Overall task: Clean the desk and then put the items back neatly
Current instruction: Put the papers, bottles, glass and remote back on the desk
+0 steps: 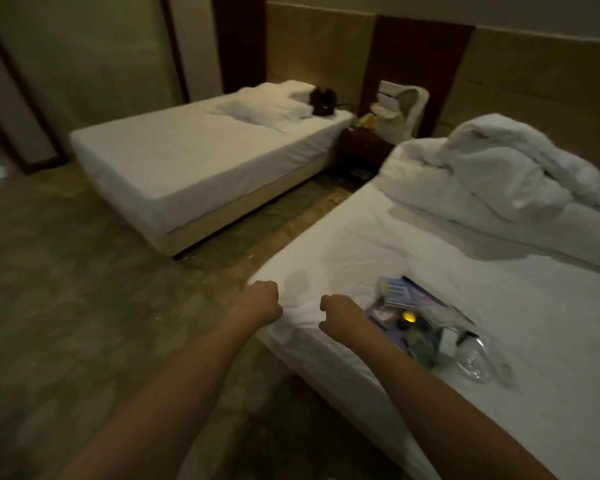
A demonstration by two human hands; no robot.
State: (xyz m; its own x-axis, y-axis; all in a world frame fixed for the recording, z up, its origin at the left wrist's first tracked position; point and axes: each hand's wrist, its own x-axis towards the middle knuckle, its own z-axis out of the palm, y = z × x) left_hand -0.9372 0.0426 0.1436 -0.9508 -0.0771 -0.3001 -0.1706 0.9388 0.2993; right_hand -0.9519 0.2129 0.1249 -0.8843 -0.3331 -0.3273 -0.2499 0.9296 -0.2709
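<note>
Two bare forearms reach fwd from the bottom edge toward the near corner of the near bed. Left hand, fingers curled under, sits at that corner just off the mattress edge, over the floor; can't tell if it pinches the sheet or is just clenched. Right hand is curled too, knuckles up, resting on the bunched white sheet at the corner; grip on the cloth is prob but the fingers are hidden, so can't tell.

Just right of the right wrist, near the bed's foot edge, lies a pile of desk items: purple-and-white booklets or packets, a small yellow thing, something dark green, all touching or overlapping. A clear plastic bottle lies on its side at the right end of the pile, close to the foot edge.

Further up the same bed, toward the head, a rumpled white duvet is heaped.

Across the gap, the far bed has a pillow and a black object at its head end. Between the two beds a dark nightstand carries pale bags, blurred.
</note>
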